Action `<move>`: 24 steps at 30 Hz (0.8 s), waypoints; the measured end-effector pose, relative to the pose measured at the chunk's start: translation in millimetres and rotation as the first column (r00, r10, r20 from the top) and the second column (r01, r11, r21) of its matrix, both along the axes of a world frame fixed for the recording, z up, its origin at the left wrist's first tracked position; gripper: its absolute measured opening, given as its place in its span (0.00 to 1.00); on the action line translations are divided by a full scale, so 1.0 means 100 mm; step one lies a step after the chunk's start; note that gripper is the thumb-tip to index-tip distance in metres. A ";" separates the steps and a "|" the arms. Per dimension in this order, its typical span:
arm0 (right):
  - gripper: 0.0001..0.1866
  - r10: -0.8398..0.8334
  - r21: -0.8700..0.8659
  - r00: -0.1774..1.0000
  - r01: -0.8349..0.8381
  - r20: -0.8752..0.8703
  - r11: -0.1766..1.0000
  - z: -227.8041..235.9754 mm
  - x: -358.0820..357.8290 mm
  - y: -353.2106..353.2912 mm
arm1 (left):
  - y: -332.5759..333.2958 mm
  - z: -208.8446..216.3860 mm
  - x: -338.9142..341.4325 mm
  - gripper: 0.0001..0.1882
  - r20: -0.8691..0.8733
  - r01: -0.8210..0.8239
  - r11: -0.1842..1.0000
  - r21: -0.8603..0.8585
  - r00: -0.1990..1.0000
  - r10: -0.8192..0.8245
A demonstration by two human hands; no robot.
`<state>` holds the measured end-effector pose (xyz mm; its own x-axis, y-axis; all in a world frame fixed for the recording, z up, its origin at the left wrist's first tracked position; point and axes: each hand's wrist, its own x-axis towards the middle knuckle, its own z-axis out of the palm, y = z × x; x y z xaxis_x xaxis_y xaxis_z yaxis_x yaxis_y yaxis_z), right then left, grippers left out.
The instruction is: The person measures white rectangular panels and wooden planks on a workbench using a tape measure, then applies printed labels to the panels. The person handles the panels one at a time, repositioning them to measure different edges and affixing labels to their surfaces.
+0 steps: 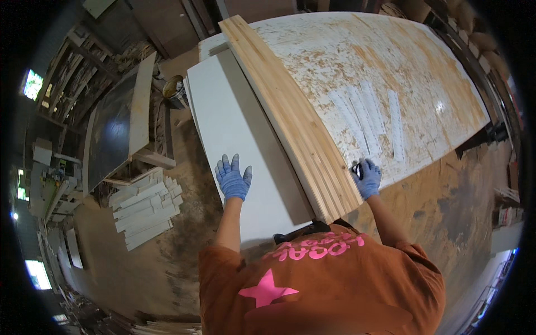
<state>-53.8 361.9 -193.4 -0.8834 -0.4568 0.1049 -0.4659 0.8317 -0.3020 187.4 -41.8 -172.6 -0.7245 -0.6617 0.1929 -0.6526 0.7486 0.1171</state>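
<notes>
My left hand [233, 177], in a blue glove, lies flat with fingers spread on a white board [223, 106], one of a stack. Along the right side of that board runs a stack of long, light-brown wooden boards [296, 123], slanting from far left to near right. To the right of its near end, my right hand [368, 177], also gloved in blue, is closed by the white tabletop's near edge. A small dark thing [357, 169] shows at its fingers; its kind cannot be made out.
Several narrow white strips [396, 125] lie on the stained white tabletop [441, 61]. Left on the floor is a pile of white offcuts [146, 209]. Beyond it stand a dark panel [113, 120] on a frame and a bucket [176, 91].
</notes>
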 end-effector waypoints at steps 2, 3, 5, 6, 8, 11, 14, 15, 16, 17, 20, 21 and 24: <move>0.35 -0.080 -0.031 0.997 0.080 0.000 0.996 -0.01 -0.06 0.21 | 0.17 0.02 0.02 0.35 -0.015 0.015 1.000 -0.011 1.000 -0.015; 0.36 -0.105 -0.027 0.994 0.105 0.011 0.994 -0.04 -0.12 0.33 | 0.22 0.04 0.02 0.34 -0.020 0.022 1.000 -0.012 1.000 -0.023; 0.36 -0.133 -0.021 0.991 0.133 -0.007 0.991 -0.06 -0.22 0.41 | 0.24 0.05 0.00 0.34 -0.039 0.031 0.999 -0.026 0.999 -0.032; 0.36 -0.139 -0.010 0.990 0.139 -0.030 0.990 -0.07 -0.23 0.44 | 0.26 0.05 0.00 0.34 -0.033 0.034 0.999 -0.028 0.999 -0.035; 0.33 -0.171 -0.115 0.984 0.164 -0.053 0.980 0.06 -0.16 0.32 | 0.28 0.05 0.01 0.34 -0.024 0.033 0.999 -0.036 0.999 -0.033; 0.28 -0.048 -0.635 0.908 0.327 0.415 0.699 0.14 -0.01 0.14 | 0.38 0.04 0.00 0.34 -0.041 0.062 0.998 -0.022 0.997 -0.063; 0.29 0.286 -0.826 0.837 0.296 0.466 0.479 0.86 0.45 -0.19 | 0.47 0.04 0.03 0.34 -0.020 0.089 0.996 -0.024 0.996 -0.089; 0.30 0.364 -0.842 0.812 0.262 0.456 0.471 1.03 0.58 -0.24 | 0.50 0.05 0.04 0.33 -0.017 0.090 0.996 -0.022 0.996 -0.090; 0.30 0.437 -0.857 0.782 0.230 0.444 0.460 1.19 0.70 -0.27 | 0.54 0.07 0.05 0.33 -0.012 0.092 0.996 -0.017 0.996 -0.092; 0.32 0.456 -0.862 0.763 0.256 0.458 0.437 1.31 0.77 -0.32 | 0.57 0.10 0.06 0.33 -0.007 0.093 0.996 -0.013 0.996 -0.093; 0.33 0.515 -0.787 0.595 0.466 0.617 0.403 1.40 0.84 -0.32 | 0.60 0.11 0.05 0.33 -0.015 0.111 0.994 -0.005 0.994 -0.111; 0.34 0.515 -0.775 0.584 0.409 0.628 0.481 1.42 0.87 -0.27 | 0.61 0.11 0.05 0.33 -0.022 0.115 0.993 -0.004 0.993 -0.115; 0.36 0.468 -0.780 0.676 0.264 0.569 0.567 1.45 0.94 -0.28 | 0.62 0.12 0.04 0.33 -0.014 0.119 0.993 -0.002 0.993 -0.119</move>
